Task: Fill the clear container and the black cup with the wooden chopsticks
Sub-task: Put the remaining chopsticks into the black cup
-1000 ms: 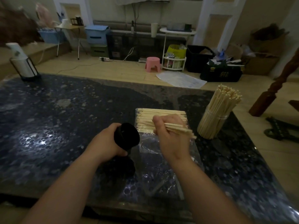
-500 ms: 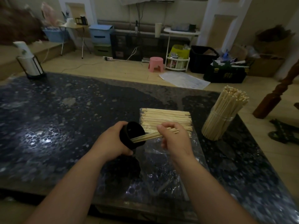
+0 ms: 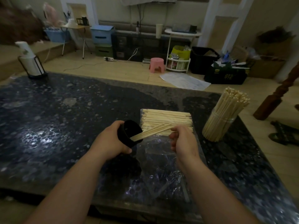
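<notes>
Right of the black cup (image 3: 129, 133), a flat pile of chopsticks (image 3: 166, 117) lies on a clear plastic bag (image 3: 161, 159); farther right stands the clear container (image 3: 226, 125), packed full. My left hand (image 3: 111, 141) grips the tilted cup, and my right hand (image 3: 182, 139) pinches a few pale sticks (image 3: 155, 130), tips inside it. Left of the cup, the speckled tabletop (image 3: 56, 118) stretches to a paper-roll holder (image 3: 30, 62).

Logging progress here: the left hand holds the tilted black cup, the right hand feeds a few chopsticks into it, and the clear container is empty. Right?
Not quite: the head view shows the clear container packed with a bundle of chopsticks. Otherwise yes: left hand holds the tilted black cup, right hand feeds a few chopsticks in.
</notes>
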Motion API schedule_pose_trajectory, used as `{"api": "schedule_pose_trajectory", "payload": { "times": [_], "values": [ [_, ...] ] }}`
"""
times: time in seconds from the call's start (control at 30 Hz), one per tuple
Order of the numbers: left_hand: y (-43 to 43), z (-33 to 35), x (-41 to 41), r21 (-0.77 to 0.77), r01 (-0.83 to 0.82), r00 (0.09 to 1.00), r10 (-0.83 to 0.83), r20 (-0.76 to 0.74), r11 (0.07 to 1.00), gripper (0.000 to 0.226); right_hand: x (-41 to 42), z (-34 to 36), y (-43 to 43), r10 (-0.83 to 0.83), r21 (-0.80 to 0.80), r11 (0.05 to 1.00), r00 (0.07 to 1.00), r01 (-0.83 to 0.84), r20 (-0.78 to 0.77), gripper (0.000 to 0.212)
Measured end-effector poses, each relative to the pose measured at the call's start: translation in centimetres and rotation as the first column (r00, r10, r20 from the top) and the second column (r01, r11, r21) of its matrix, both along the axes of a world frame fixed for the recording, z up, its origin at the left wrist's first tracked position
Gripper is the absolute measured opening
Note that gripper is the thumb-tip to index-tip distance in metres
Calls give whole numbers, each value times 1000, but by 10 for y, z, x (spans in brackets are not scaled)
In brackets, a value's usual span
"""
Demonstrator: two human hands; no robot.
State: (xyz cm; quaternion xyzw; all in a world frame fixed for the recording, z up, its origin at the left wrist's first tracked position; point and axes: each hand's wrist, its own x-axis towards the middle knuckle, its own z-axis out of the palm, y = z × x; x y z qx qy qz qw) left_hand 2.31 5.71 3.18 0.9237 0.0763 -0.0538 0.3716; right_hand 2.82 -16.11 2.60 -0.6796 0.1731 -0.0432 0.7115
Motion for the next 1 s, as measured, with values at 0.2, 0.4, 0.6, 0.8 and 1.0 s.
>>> {"api": "schedule_pose_trajectory", "payload": {
  "times": [0.2,0.4,0.6,0.8,1.0],
  "values": [
    [0,0,1,-14,-60,998,60,-5,998,97,3,-14,-9,174,-169,965,972,-200,-158,29],
    [-2,-1,3,-19,-97,995,97,1,995,101,2,-20,-14,402,-552,664,863,-505,-307,25],
    [-6,-2,3,-11,-127,992,127,19,992,99,-3,-33,-11,518,-725,418,800,-547,-304,57],
    [-7,-1,5,-50,-183,983,184,10,982,99,8,-65,-7,423,-829,208,812,-519,-402,64],
    [-10,-1,9,-39,-186,983,186,2,982,99,44,-78,4,370,-864,157,839,-479,-398,64]
  ]
}}
